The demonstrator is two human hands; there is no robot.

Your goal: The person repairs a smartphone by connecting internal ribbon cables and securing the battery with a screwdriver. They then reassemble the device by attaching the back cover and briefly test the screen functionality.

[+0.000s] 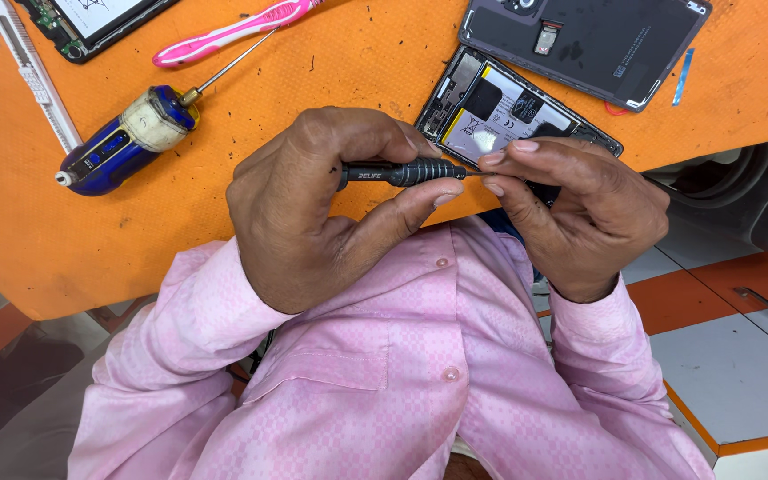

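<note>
Right now the left hand [313,204] is wrapped around a small black screwdriver [402,172], thumb and fingers clamped on its ribbed grip, shaft lying level and pointing toward the right hand [580,209]. Right-hand fingertips [495,160] are pinched together at the screwdriver's tip (whether a screw or bit sits between them is too small to tell). Both hands hover just over the near edge of the orange table [313,71], in front of the pink shirt [402,356]. Just behind the right hand lies an opened phone [491,111], insides showing, partly hidden by the knuckles. Its dark back cover [597,40] rests beside it, farther back. Off to the left sit a blue motor tool [122,142] with a thin shaft, a pink toothbrush [233,31] and another opened device [91,22] at the far edge.
</note>
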